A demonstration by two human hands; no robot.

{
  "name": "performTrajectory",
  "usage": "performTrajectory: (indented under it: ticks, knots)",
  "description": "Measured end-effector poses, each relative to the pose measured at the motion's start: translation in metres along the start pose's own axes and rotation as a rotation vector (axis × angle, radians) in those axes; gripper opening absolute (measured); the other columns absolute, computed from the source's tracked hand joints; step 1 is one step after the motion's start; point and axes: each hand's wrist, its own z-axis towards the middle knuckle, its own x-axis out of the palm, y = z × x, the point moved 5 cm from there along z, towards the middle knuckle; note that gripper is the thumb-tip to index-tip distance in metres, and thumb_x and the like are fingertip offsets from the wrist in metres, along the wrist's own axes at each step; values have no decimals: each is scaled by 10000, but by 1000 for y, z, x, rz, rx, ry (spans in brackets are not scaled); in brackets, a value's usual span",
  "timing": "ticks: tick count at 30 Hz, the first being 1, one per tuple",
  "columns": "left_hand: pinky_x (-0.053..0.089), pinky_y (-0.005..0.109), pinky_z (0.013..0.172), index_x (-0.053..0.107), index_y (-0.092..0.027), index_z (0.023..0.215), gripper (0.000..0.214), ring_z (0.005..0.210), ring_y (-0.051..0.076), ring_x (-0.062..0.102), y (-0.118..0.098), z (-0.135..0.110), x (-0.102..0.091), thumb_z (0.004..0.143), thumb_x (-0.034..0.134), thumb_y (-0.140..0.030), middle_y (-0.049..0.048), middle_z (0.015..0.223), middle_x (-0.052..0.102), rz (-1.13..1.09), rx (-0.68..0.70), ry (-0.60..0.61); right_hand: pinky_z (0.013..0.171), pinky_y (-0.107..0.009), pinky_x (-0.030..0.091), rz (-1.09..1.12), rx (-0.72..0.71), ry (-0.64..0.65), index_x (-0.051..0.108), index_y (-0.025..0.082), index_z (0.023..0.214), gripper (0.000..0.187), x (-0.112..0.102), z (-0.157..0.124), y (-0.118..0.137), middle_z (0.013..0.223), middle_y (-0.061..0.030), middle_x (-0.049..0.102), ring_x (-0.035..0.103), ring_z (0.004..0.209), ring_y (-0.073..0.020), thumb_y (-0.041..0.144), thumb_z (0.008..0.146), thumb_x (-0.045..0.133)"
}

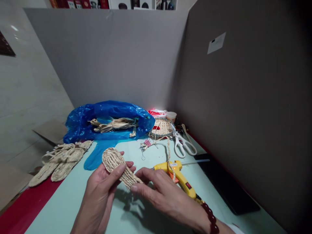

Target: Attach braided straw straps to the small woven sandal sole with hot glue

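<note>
A woven straw sole, pale and oval, is held up over the table between both hands. My left hand grips its far, rounded part, thumb on top and fingers beneath. The near end is pinched between thumb and forefinger of my right hand, which partly hides that end. From the far side of my right hand a braided straw cord runs back toward a woven basket. Just beyond that hand lies a yellow glue gun with a clear glue stick in its back.
Woven straw sandals lie at the left edge. A blue plastic bag with a straw bundle stands at the back. White-handled scissors, pink clips and a small cup are back right. A black flat object lies along the right wall.
</note>
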Motion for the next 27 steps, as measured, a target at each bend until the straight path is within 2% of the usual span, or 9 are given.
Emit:
performTrajectory:
  ticks: [3,6,9,12,16,19,21,24,27]
  knots:
    - [569,261,717,651,-178,1125,479,759,169,705,-2,-1,2,717,869,-302,29,860,776,5,24,-17,820,-314,435,77,-1,-73,711,228,1008,230,-3,1,-3,955,-10,737,627,932,-199,400,1012,558]
    - [558,252,729,658,-183,1114,489,799,172,708,0,-2,6,708,877,-347,24,882,781,17,38,-11,783,-307,444,128,-1,-140,723,193,905,154,-5,4,-5,853,-5,737,633,830,-179,277,974,613]
    - [556,306,814,659,-209,1157,514,922,226,723,4,-4,9,715,867,-371,27,952,787,41,-3,46,725,-279,451,168,16,-182,713,171,848,137,-6,6,-3,798,-3,719,628,770,-159,224,946,634]
    - [535,339,883,704,-195,1067,440,1041,277,702,7,-6,9,697,870,-367,50,976,793,86,-35,74,700,-261,459,196,8,-222,708,170,857,122,-7,6,-1,791,-1,717,641,757,-151,212,943,632]
    - [534,317,792,733,-193,951,359,919,253,702,6,-7,6,680,872,-384,41,894,786,142,-21,40,763,-283,490,202,-52,-297,743,184,937,112,-6,5,-2,898,-28,777,697,846,-175,203,951,634]
    - [521,301,677,739,-188,876,342,760,222,669,4,-6,4,673,866,-432,32,791,758,220,24,36,805,-305,512,170,-153,-383,759,188,1019,132,-4,2,-2,966,-50,799,714,891,-191,189,946,649]
    - [517,295,648,745,-184,866,356,719,214,655,4,-6,2,669,861,-457,32,768,753,254,45,28,778,-328,523,95,-266,-440,753,177,1057,167,-3,-2,1,928,-61,798,702,828,-196,147,943,635]
    - [538,299,684,750,-179,929,397,757,230,684,7,-5,0,666,864,-454,44,815,780,256,47,17,684,-352,513,-72,-426,-505,741,174,1085,230,-1,-8,9,854,-69,774,641,729,-203,86,947,579]
    - [558,317,755,747,-180,963,400,825,255,716,9,-6,1,678,863,-436,56,875,802,235,45,37,661,-369,507,-178,-503,-520,728,151,1091,258,1,-13,15,879,-99,757,622,753,-222,57,928,550]
